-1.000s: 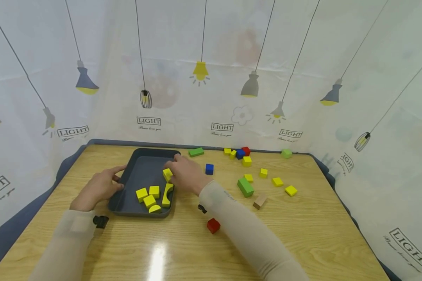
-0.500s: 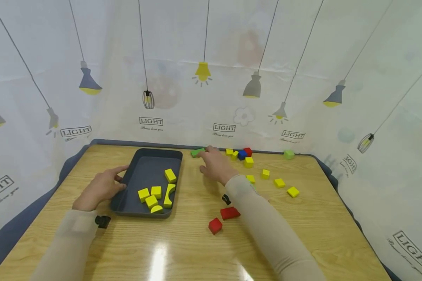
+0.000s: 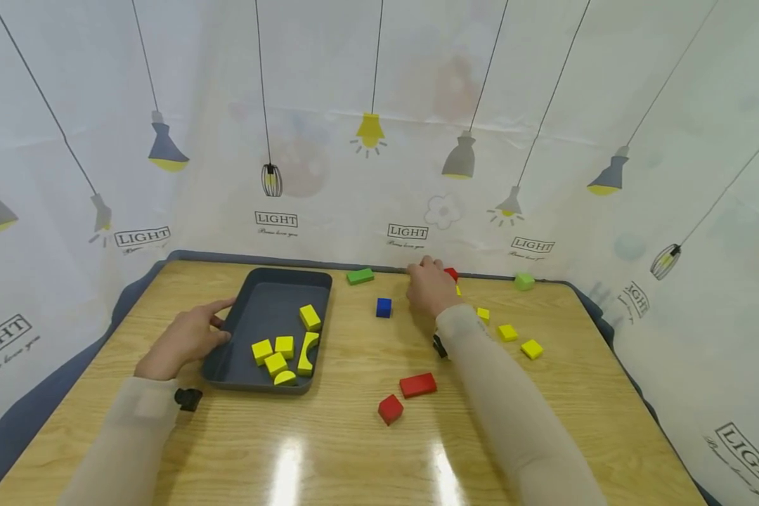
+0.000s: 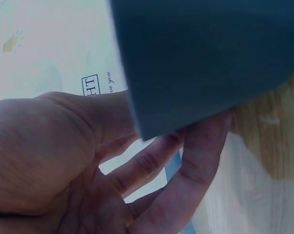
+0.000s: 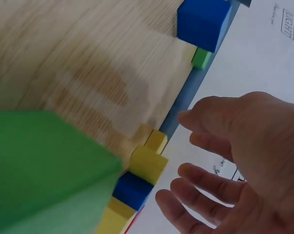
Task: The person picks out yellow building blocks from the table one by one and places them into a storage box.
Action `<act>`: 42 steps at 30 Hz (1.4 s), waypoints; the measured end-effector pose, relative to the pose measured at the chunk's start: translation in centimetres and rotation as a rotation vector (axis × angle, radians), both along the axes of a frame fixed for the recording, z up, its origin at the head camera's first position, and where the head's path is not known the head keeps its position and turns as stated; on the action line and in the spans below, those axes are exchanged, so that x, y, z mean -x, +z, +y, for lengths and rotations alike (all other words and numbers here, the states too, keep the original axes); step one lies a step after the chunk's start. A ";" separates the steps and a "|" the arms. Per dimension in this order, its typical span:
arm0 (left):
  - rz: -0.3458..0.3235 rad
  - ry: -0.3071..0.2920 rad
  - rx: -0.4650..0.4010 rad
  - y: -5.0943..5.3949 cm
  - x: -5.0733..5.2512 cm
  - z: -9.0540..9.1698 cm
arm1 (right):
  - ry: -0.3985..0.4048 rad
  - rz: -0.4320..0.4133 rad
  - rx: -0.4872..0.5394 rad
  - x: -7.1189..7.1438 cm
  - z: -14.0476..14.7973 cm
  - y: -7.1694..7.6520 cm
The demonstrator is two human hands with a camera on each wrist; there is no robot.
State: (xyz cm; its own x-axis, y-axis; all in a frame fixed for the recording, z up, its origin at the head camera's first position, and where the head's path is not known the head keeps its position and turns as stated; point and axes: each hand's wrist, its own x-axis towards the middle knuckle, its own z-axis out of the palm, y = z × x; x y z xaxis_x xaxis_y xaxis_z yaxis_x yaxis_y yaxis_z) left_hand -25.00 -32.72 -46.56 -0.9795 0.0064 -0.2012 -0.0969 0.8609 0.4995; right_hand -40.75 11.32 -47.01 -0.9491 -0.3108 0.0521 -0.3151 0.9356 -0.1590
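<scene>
My left hand (image 3: 180, 342) holds the left rim of a dark grey tray (image 3: 272, 299); in the left wrist view its thumb passes behind the tray wall (image 4: 205, 58) and a fingertip touches underneath. Several yellow blocks (image 3: 275, 364) lie in the tray, among them an arched block (image 3: 305, 357) by the right wall. At the table's back edge, my right hand (image 3: 431, 288) hovers with fingers apart and nothing between them. Near its fingers, the right wrist view shows yellow blocks (image 5: 148, 163) and a blue block (image 5: 133, 189) in a row.
A green block (image 3: 360, 276) and a blue cube (image 3: 384, 308) lie between tray and right hand. A red cube (image 3: 391, 409) and a red oblong block (image 3: 418, 385) sit nearer. Yellow pieces (image 3: 507, 332) and a light green cube (image 3: 524, 281) are at right.
My right hand let go of a yellow block in the tray, then moved right past the green block to the back row of blocks. The left hand stays on the tray.
</scene>
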 end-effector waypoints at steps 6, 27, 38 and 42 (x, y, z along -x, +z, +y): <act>0.006 -0.010 0.000 -0.1 0.0 0.1 | -0.048 -0.029 -0.053 0.8 0.6 -0.5; -0.004 -0.008 0.006 0.1 -0.1 0.0 | -0.039 -0.116 0.019 0.9 0.7 -0.9; -0.001 0.003 0.019 -0.1 0.0 0.0 | -0.004 -0.084 0.085 0.4 0.4 0.0; -0.001 0.001 0.020 -0.1 -0.1 0.1 | 0.004 -0.080 0.101 0.3 -0.2 0.5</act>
State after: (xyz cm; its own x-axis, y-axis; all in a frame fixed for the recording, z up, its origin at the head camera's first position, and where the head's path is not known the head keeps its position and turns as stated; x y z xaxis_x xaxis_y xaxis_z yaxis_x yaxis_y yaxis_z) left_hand -24.94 -32.66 -46.65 -0.9793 0.0011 -0.2023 -0.0987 0.8703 0.4825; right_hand -41.00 11.14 -46.47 -0.9501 -0.3119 0.0078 -0.3018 0.9122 -0.2772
